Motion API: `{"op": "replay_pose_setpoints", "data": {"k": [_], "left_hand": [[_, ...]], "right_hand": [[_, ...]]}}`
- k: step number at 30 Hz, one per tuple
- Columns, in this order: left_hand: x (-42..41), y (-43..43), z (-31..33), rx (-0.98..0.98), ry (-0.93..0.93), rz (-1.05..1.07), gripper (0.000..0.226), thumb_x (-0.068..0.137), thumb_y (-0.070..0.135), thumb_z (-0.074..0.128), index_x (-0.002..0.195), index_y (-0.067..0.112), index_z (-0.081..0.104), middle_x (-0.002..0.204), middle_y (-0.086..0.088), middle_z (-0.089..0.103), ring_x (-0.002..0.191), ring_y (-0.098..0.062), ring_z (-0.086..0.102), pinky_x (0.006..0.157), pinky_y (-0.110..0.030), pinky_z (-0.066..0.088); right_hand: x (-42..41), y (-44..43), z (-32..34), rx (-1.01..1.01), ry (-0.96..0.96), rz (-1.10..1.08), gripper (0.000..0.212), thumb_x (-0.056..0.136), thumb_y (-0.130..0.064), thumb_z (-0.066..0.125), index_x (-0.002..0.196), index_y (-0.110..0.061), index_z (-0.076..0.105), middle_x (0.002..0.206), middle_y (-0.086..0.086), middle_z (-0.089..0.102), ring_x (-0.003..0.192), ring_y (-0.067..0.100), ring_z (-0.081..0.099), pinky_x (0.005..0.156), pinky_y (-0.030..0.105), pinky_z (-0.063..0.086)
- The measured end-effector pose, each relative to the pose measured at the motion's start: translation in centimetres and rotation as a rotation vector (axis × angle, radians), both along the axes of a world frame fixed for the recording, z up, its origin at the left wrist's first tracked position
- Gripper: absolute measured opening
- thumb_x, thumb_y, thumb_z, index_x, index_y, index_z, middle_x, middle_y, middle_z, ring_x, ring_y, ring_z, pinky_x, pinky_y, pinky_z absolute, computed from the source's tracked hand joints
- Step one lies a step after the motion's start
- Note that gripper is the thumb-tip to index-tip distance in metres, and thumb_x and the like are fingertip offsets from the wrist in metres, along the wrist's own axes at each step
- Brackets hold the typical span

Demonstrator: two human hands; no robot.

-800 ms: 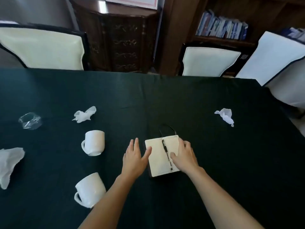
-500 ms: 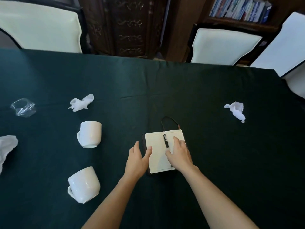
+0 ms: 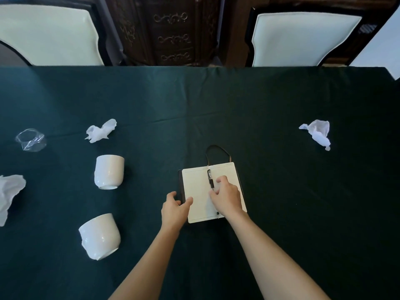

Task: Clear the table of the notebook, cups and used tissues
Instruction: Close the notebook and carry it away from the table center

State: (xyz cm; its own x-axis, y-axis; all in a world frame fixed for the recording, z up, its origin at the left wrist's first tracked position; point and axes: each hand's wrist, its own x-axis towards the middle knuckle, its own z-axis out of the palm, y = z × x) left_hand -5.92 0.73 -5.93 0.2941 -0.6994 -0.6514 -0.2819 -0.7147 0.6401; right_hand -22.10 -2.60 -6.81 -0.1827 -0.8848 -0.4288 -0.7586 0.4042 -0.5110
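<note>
On the table (image 3: 281, 213), the notebook (image 3: 194, 191) lies open.

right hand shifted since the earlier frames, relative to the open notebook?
Yes. The right hand moved from the open cream-paged notebook's right edge inward, toward the black pen in its gutter.

Pen (image 3: 210, 179) on open notebook (image 3: 195, 191); two cups (image 3: 109, 171) left; tissue (image 3: 318, 133) far right.

White cups (image 3: 109, 171), cream-paged notebook (image 3: 195, 191) and black pen (image 3: 210, 179) on dark green tablecloth (image 3: 216, 100).
</note>
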Motion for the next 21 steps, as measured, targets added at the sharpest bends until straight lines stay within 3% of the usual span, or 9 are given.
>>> {"op": "replay_pose_setpoints", "data": {"k": [4,9,16,21], "left_hand": [[-0.9,0.0,0.4,-0.061,-0.026,0.029,0.054,0.091,0.017,0.076,0.141,0.01,0.057,0.095,0.009,0.067,0.085,-0.006,0.064,0.066,-0.022,0.049],[-1.3,0.0,1.6,-0.154,-0.033,-0.015,0.038,0.092,0.01,0.07,0.128,0.017,0.058,0.12,0.001,0.068,0.106,-0.021,0.068,0.091,-0.042,0.06],[-0.3,0.1,2.6,-0.237,-0.077,-0.067,0.036,0.094,0.014,0.07,0.127,0.024,0.06,0.105,0.018,0.062,0.108,-0.021,0.068,0.094,-0.046,0.061],[-0.8,0.2,2.9,-0.276,-0.056,-0.1,0.031,0.095,0.015,0.071,0.121,0.028,0.06,0.113,0.008,0.068,0.104,-0.02,0.071,0.089,-0.046,0.063]], "right_hand": [[-0.3,0.2,-0.5,-0.026,-0.06,-0.069,0.017,0.096,-0.023,0.06,0.112,-0.017,0.062,0.101,0.003,0.072,0.095,0.024,0.066,0.083,0.04,0.057],[-1.0,0.2,-0.6,-0.096,-0.04,-0.106,0.018,0.097,-0.02,0.057,0.109,-0.012,0.069,0.103,0.005,0.075,0.096,0.027,0.066,0.078,0.032,0.05],[-1.2,1.2,-1.1,-0.086,-0.174,-0.109,0.016,0.092,-0.026,0.068,0.105,-0.02,0.076,0.096,-0.003,0.078,0.092,0.019,0.071,0.078,0.029,0.055],[-0.3,1.0,-1.4,-0.139,-0.211,-0.087,0.01,0.091,-0.026,0.075,0.096,-0.02,0.081,0.094,-0.004,0.08,0.086,0.013,0.071,0.08,0.029,0.059]]}}
